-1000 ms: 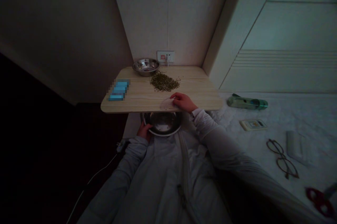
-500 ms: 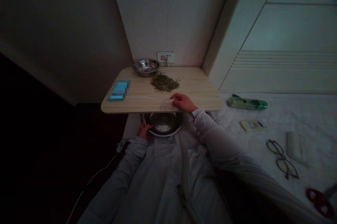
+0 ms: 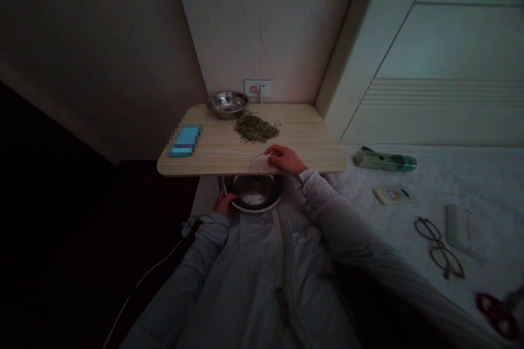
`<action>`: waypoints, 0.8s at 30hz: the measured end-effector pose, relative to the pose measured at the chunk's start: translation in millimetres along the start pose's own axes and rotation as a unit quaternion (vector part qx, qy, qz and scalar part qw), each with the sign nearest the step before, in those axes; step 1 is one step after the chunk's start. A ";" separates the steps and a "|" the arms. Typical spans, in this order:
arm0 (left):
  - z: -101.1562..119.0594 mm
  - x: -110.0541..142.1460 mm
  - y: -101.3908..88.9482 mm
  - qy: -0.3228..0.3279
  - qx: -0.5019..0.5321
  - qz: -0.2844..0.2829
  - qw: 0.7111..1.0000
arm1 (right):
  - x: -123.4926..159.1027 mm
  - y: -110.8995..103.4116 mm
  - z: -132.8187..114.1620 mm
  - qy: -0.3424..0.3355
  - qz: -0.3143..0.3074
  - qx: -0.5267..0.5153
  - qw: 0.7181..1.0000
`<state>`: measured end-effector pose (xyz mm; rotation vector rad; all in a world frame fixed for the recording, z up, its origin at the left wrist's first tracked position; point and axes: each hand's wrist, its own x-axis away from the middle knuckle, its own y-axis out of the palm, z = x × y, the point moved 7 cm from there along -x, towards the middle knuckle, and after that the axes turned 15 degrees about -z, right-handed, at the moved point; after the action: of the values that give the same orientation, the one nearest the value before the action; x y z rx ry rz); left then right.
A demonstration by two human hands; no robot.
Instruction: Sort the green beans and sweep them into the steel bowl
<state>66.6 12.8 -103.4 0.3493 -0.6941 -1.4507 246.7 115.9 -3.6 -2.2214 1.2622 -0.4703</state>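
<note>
My left hand (image 3: 225,204) grips the left rim of a metal bowl (image 3: 256,196), thumb over the edge. The bowl sits just under the front edge of a wooden board table (image 3: 204,166), with a few dark specks inside. On the board near that edge, my right hand (image 3: 284,159) is closed on a thin, pale, rounded scraper (image 3: 260,162), which rests against the wood. Beyond it lies a spread heap of small green beans or seeds (image 3: 256,128). A second metal bowl (image 3: 227,105) stands behind the heap at the back left.
A blurred-out blue-screened phone (image 3: 185,140) lies on the board's left side. A wall socket (image 3: 257,88) holds a plug behind the board. To the right, a white quilted bed bears a green bottle (image 3: 385,160), a small pale device (image 3: 393,195), glasses (image 3: 438,248) and red-handled scissors (image 3: 497,313).
</note>
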 end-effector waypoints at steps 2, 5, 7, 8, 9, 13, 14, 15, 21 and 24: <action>0.7 0.2 0.5 0.003 0.000 0.001 1.000 | 0.1 0.1 -0.5 0.001 -0.003 0.005 1.000; 1.1 -0.2 0.9 0.005 -0.001 -0.001 1.000 | -0.3 0.3 0.2 -0.003 -0.003 0.002 1.000; 0.7 -0.4 0.6 0.005 -0.001 -0.003 1.000 | -0.7 0.4 1.3 -0.006 -0.002 -0.001 1.000; 0.4 -0.4 0.1 0.003 -0.002 -0.002 1.000 | -0.8 0.6 1.6 -0.007 -0.002 -0.003 1.000; 0.1 -0.4 -0.5 0.003 -0.003 -0.001 1.000 | -0.9 0.7 1.7 -0.007 -0.002 -0.004 1.000; -1.1 -0.8 -3.7 0.004 -0.010 0.004 1.000 | 0.0 0.7 0.1 -0.003 -0.005 -0.007 1.000; -1.5 -1.0 -3.9 0.004 -0.009 0.003 1.000 | 0.5 0.7 -0.5 0.000 -0.006 -0.007 1.000; -1.6 -1.0 -3.8 0.005 -0.008 0.001 1.000 | 0.8 0.6 -1.0 0.002 -0.007 -0.006 1.000; -1.0 1.8 -1.7 -0.004 -0.009 0.006 1.000 | 0.8 1.1 -0.3 0.002 -0.012 -0.005 1.000; -0.3 2.2 -1.3 -0.008 -0.009 0.009 1.000 | -0.3 1.7 1.7 0.003 -0.013 -0.003 1.000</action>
<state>65.7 10.5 -103.9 0.3182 -0.6950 -1.4430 246.3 115.9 -6.0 -2.2466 1.2409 -0.4844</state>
